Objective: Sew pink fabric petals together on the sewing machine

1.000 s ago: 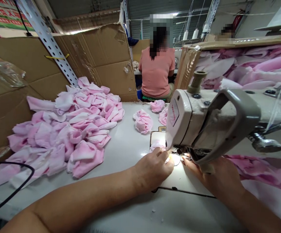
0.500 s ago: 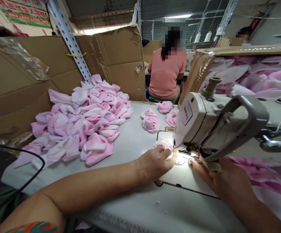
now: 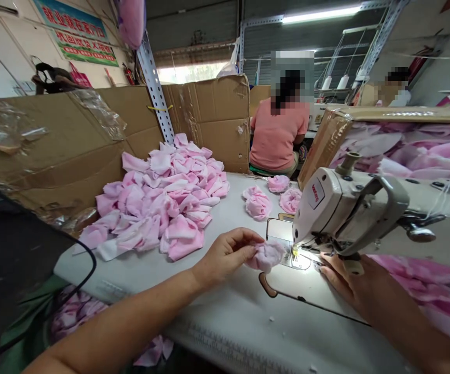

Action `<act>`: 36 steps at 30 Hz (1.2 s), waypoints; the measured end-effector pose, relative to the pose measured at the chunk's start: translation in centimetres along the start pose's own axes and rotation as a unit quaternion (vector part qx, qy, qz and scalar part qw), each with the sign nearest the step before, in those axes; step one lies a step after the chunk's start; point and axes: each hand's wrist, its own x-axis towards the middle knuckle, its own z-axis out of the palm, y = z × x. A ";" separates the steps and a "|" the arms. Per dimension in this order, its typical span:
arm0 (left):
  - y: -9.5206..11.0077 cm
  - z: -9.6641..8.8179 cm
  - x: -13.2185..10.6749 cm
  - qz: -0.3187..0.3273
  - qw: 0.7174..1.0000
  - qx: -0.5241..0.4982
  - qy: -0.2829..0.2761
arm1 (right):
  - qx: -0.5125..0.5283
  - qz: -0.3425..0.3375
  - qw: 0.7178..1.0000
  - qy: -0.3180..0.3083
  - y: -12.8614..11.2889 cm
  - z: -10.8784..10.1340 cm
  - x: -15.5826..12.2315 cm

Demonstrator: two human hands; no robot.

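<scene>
A small gathered piece of pink fabric is pinched between the thumb and fingers of my left hand, just left of the needle. The sewing machine lights the metal plate under its presser foot. On the other side of the needle, my right hand rests low by the machine bed, partly behind the machine head. A thin dark tip shows at its fingers, but I cannot make out what it is. Several finished-looking gathered pink rounds lie behind the left hand.
A large heap of pink fabric pieces covers the table's left side, against a cardboard wall. An open carton of pink fabric stands behind the machine. A black cable curves at left. A person in a pink shirt sits ahead.
My left hand has drawn the gathered fabric leftward from the needle, its fingers now stretched in a pinch. The right hand stays by the machine. The view has tilted up and turned left.
</scene>
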 end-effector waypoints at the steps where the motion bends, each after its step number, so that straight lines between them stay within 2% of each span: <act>1: 0.0 0.0 -0.4 -0.014 0.999 -0.036 0.012 | 0.014 0.002 1.000 -0.001 -0.5 -0.5 0.2; 4: -0.2 0.4 -1.5 -0.031 0.991 -0.127 0.032 | 0.120 0.022 0.992 -0.032 -3.1 -2.6 0.9; 6: -0.4 0.8 -2.0 -0.040 0.984 -0.174 0.024 | 0.238 0.071 0.965 -0.082 -5.3 -3.9 1.6; 8: -0.6 1.1 -2.5 -0.041 0.979 -0.199 0.012 | 0.344 0.123 0.922 -0.126 -7.3 -4.7 2.2; 10: -0.7 1.3 -2.9 -0.039 0.977 -0.208 0.000 | 0.411 0.153 0.890 -0.125 -8.7 -4.9 2.6; 13: -0.8 1.3 -3.4 -0.040 0.982 -0.187 -0.006 | 0.454 0.187 0.869 -0.070 -10.0 -4.6 2.8; 15: -0.8 1.1 -3.7 -0.037 0.988 -0.153 -0.011 | 0.454 0.197 0.869 -0.035 -10.5 -4.4 2.7; 17: -0.6 1.0 -3.9 -0.022 0.995 -0.093 -0.026 | 0.438 0.175 0.882 -0.013 -10.9 -4.4 2.5; 21: -0.2 1.3 -3.9 0.072 0.993 0.091 -0.035 | 0.405 0.106 0.908 0.023 -11.4 -4.7 2.3; 25: -0.2 1.8 -3.7 0.134 0.984 0.120 -0.023 | 0.391 0.071 0.917 0.029 -11.4 -4.6 2.2; 31: -0.5 1.9 -3.6 0.118 0.986 0.113 -0.014 | 0.375 0.087 0.923 0.022 -11.4 -4.0 2.2; 36: -0.7 1.8 -3.1 0.038 0.997 0.063 -0.023 | 0.424 0.142 0.895 -0.005 -11.7 -3.5 2.1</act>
